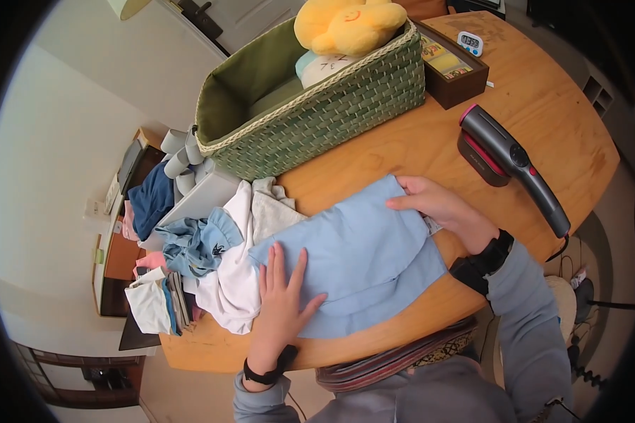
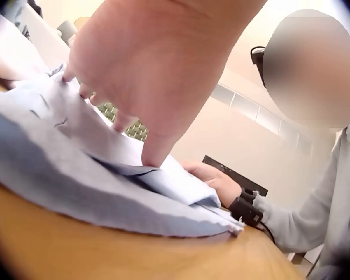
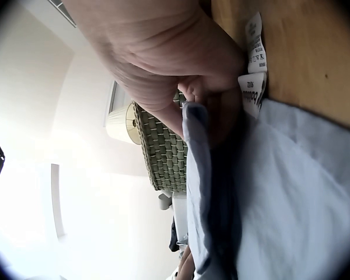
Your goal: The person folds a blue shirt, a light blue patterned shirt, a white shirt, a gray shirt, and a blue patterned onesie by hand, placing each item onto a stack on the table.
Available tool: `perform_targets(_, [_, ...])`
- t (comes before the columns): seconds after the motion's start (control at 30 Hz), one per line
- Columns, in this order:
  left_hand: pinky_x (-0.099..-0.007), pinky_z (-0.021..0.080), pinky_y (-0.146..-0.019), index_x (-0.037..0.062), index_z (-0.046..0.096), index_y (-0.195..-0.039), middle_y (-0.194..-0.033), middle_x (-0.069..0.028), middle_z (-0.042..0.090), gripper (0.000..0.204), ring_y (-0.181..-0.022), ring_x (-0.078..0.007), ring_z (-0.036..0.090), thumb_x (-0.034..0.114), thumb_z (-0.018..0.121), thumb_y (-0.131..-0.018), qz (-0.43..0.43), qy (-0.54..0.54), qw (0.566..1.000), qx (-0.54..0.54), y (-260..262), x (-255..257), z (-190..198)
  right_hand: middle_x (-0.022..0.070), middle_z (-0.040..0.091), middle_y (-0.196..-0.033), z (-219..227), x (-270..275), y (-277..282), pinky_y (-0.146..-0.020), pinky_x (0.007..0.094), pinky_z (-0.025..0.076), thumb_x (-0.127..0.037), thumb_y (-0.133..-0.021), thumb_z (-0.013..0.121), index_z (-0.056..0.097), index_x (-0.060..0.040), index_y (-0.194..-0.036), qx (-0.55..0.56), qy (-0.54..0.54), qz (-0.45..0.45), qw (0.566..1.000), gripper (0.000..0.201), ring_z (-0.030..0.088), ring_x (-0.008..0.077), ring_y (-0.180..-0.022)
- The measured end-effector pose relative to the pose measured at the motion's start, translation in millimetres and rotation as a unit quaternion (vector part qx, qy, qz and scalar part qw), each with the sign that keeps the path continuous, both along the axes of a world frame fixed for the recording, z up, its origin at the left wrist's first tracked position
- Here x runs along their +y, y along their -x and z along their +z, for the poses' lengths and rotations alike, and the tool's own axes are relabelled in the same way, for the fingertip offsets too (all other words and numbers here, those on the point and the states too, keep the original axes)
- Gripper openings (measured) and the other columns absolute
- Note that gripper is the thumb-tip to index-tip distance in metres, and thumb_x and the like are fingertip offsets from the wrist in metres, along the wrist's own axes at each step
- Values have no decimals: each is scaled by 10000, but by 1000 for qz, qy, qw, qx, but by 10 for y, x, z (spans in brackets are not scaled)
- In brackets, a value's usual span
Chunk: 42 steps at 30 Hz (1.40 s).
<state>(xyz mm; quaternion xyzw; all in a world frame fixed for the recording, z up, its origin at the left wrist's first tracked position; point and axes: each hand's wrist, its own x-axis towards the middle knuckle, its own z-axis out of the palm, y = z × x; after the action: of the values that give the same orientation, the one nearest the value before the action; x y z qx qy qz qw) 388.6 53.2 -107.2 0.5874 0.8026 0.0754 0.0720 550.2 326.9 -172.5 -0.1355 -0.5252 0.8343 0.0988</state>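
A light blue garment (image 1: 360,247) lies folded over on itself on the wooden table (image 1: 317,176), and its layered lower edges show toward the person. My left hand (image 1: 281,299) rests on its left part with fingers spread and fairly straight. At the upper right corner, my right hand (image 1: 437,203) pinches the fabric, thumb on top. The right wrist view shows the pinched edge (image 3: 195,134) raised above the layer below it. White printed care labels (image 3: 255,87) stick out beside that hand. In the left wrist view, the fingertips press the top layer.
A green woven basket (image 1: 317,123) holding plush toys (image 1: 349,25) stands at the back. Rumpled clothes (image 1: 226,282) lie left of the garment, near a folded stack (image 1: 148,303). At right are a handheld garment steamer (image 1: 518,158), a brown box (image 1: 458,81) and a timer (image 1: 470,44).
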Motion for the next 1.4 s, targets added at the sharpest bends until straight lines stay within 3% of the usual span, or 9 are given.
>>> perform_targets(0.13, [-571,112,-1091,139,304,-1447,-1510,-243,131,810,-1412,-380,111,386,688,-777,26,51,998,22,124,-16,-32,33,620,-1031,215,-35,-45,-815,231,463,-140,-867,619,517,-17,-1186,-58,0,-42,997,357,583,86,-928])
perform_targets(0.2, [-576,100,-1091,144,305,-1447,-1514,-235,130,818,-1413,-375,109,391,693,-771,24,53,998,20,169,-25,-43,6,596,-925,268,-38,-51,-788,225,460,-153,-867,616,492,-37,-1186,-133,-1,-145,981,361,577,84,-864])
perform_targets(0.33, [-580,88,-1090,157,303,-1449,-1519,-215,136,834,-1415,-356,126,388,706,-756,15,65,998,9,244,-14,-25,6,556,-924,148,24,-44,-808,229,453,-144,-864,617,481,-46,-1181,-75,-16,-239,968,358,553,86,-881])
perform_targets(0.4, [-581,85,-1090,162,301,-1450,-1521,-210,137,839,-1415,-350,133,386,711,-752,10,71,997,10,270,-10,-18,38,539,-1043,102,33,-29,-856,241,437,-131,-850,633,469,-48,-1218,-32,-61,-266,962,411,532,95,-973])
perform_targets(0.6, [-586,71,-1089,169,294,-1452,-1521,-202,143,851,-1417,-336,136,376,720,-745,8,64,998,11,273,10,-11,68,508,-1173,89,26,3,-930,262,406,-82,-831,651,407,-50,-1337,-44,-105,-150,982,563,519,131,-1048])
perform_targets(0.9, [-592,78,-1087,169,293,-1452,-1516,-200,165,843,-1415,-333,143,366,716,-750,13,64,998,25,210,21,20,21,565,-1059,195,15,-24,-891,233,411,-61,-811,667,497,-49,-1274,-36,-111,-66,991,493,521,83,-984])
perform_targets(1.1, [-586,116,-1088,100,275,-1449,-1498,-220,203,852,-1399,-355,186,388,693,-765,34,29,998,55,-46,78,103,5,594,-959,97,38,-20,-782,188,425,-46,-813,653,548,-26,-1155,-31,-72,-124,989,359,548,55,-862])
perform_targets(1.3, [-586,195,-1065,134,317,-1434,-1478,-228,236,757,-1372,-378,233,429,621,-808,-185,39,982,5,-417,124,-4,38,607,-943,112,-1,9,-775,218,468,-10,-821,614,530,-5,-1110,-9,32,-158,987,302,583,89,-875])
perform_targets(1.4, [-592,211,-1056,155,345,-1423,-1484,-187,250,718,-1367,-360,250,431,607,-815,-185,56,981,16,-428,81,-43,93,605,-1020,35,13,18,-824,255,461,-12,-826,591,525,6,-1112,6,39,-217,975,294,581,144,-949])
